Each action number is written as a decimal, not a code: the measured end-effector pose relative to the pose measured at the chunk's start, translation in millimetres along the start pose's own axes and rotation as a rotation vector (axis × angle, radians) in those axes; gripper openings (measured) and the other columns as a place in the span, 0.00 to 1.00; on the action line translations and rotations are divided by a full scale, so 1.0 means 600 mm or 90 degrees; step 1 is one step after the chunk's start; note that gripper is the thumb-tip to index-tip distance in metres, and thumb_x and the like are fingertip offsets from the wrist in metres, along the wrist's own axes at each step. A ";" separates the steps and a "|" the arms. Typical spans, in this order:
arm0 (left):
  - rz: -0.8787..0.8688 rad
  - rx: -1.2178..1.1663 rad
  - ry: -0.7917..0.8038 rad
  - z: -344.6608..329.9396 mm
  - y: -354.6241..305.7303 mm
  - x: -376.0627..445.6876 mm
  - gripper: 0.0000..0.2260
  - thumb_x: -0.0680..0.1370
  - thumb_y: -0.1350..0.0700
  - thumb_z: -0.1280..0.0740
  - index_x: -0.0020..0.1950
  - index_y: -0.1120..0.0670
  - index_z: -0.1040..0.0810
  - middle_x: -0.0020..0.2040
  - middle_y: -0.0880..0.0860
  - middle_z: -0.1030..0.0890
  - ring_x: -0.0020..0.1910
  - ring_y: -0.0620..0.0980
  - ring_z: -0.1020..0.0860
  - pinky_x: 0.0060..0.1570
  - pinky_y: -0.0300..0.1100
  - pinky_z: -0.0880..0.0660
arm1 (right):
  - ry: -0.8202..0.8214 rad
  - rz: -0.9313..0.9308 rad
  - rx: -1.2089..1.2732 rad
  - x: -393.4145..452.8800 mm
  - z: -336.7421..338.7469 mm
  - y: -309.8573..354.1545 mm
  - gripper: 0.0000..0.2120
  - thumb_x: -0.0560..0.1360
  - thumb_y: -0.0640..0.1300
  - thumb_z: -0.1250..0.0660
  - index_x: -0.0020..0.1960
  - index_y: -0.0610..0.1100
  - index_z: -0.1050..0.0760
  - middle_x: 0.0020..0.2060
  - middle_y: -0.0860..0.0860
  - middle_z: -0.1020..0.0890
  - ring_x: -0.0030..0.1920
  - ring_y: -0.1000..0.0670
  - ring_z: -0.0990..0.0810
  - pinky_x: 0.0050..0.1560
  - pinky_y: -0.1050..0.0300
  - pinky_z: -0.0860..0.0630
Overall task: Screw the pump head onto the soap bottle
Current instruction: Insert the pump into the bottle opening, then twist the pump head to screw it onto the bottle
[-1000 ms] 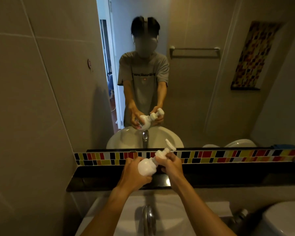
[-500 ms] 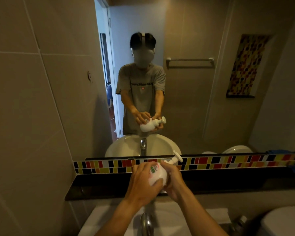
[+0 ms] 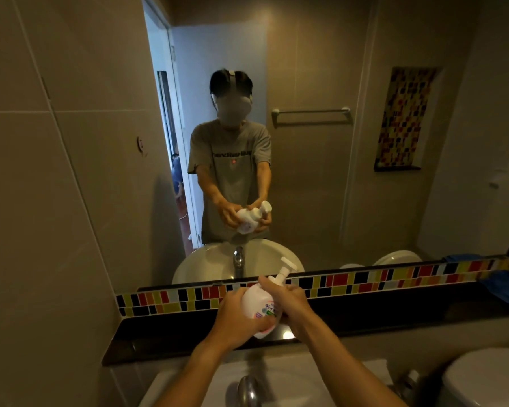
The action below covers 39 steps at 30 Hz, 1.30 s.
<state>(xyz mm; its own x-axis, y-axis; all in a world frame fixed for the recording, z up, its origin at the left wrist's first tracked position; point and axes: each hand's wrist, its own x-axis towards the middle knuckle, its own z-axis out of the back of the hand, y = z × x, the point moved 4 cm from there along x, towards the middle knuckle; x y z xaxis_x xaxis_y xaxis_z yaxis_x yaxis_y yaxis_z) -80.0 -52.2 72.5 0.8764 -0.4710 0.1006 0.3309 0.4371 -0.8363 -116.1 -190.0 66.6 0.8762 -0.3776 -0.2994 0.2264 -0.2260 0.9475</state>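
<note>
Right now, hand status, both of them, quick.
Left hand: closed around the soap bottle, holding its body.
Right hand: closed on the pump head at the bottle's neck.

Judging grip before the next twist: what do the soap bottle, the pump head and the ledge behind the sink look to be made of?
Soap bottle: likely smooth white plastic, opaque with a printed label.
Pump head: the same white moulded plastic, it seems, matte.
Ledge: polished black stone or similar, since it mirrors a bright light spot.

Home bathroom: mirror (image 3: 321,186), sink (image 3: 279,380), toilet (image 3: 488,377), towel bar (image 3: 310,112).
</note>
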 end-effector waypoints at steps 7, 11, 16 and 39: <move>0.038 -0.093 0.019 0.008 0.008 0.002 0.26 0.66 0.50 0.21 0.59 0.46 0.29 0.53 0.47 0.21 0.47 0.43 0.20 0.39 0.34 0.22 | -0.009 0.035 0.084 0.001 0.001 0.035 0.14 0.75 0.45 0.38 0.55 0.39 0.22 0.48 0.41 0.18 0.45 0.45 0.20 0.42 0.53 0.26; 0.038 -0.109 0.010 0.019 0.004 0.004 0.27 0.66 0.52 0.21 0.59 0.46 0.30 0.51 0.44 0.23 0.47 0.43 0.21 0.38 0.32 0.23 | -0.015 0.067 0.015 0.001 -0.003 0.044 0.12 0.71 0.39 0.28 0.55 0.39 0.21 0.49 0.42 0.16 0.46 0.44 0.17 0.39 0.53 0.22; 0.043 -0.141 0.015 0.031 0.009 0.009 0.26 0.66 0.53 0.21 0.59 0.46 0.29 0.51 0.44 0.22 0.48 0.44 0.20 0.38 0.33 0.22 | -0.021 0.085 0.048 0.011 -0.013 0.047 0.14 0.73 0.48 0.29 0.53 0.41 0.21 0.41 0.47 0.16 0.43 0.46 0.18 0.41 0.52 0.22; 0.073 -0.215 0.038 0.040 0.015 0.034 0.24 0.68 0.54 0.23 0.61 0.52 0.27 0.52 0.50 0.19 0.50 0.48 0.19 0.43 0.39 0.20 | 0.048 0.107 -0.007 0.029 -0.039 0.064 0.15 0.73 0.48 0.28 0.55 0.40 0.22 0.41 0.46 0.16 0.40 0.48 0.16 0.36 0.56 0.23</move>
<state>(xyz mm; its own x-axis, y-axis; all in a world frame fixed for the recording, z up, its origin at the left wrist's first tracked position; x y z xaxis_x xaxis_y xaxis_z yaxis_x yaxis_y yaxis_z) -50.9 -39.7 80.0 0.8761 -0.4813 -0.0277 0.0883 0.2167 -0.9722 -82.2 -184.4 100.2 0.9314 -0.3410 -0.1277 0.0783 -0.1549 0.9848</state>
